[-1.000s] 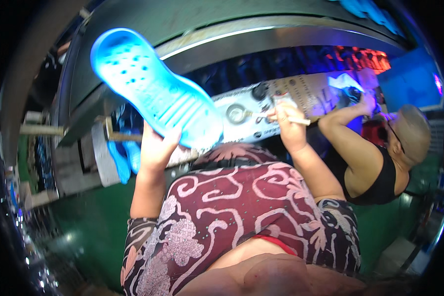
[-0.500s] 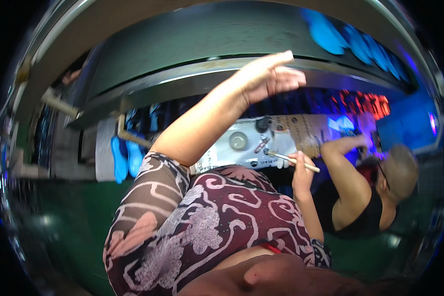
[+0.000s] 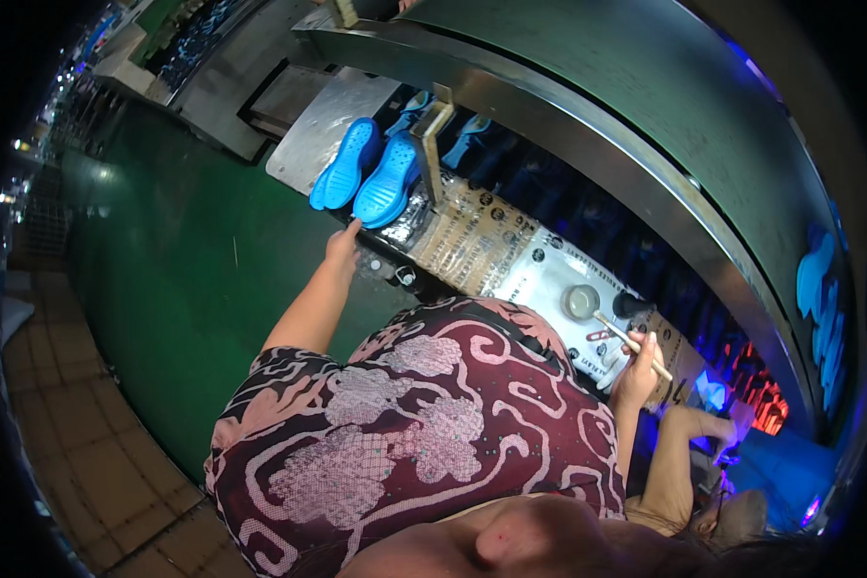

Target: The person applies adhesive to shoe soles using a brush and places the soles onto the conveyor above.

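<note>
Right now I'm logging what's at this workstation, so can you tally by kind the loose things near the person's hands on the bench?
Blue clog shoes, side by side near the left hand: 2
Thin stick, held in the right hand: 1
Small round metal tin: 1
Dark round knob-like thing, too small to identify: 1
Total: 5

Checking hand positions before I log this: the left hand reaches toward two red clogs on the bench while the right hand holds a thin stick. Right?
Not quite. The clogs are blue, not red, as the head view shows. The left hand does reach toward them, and the right hand holds the thin stick.
</note>
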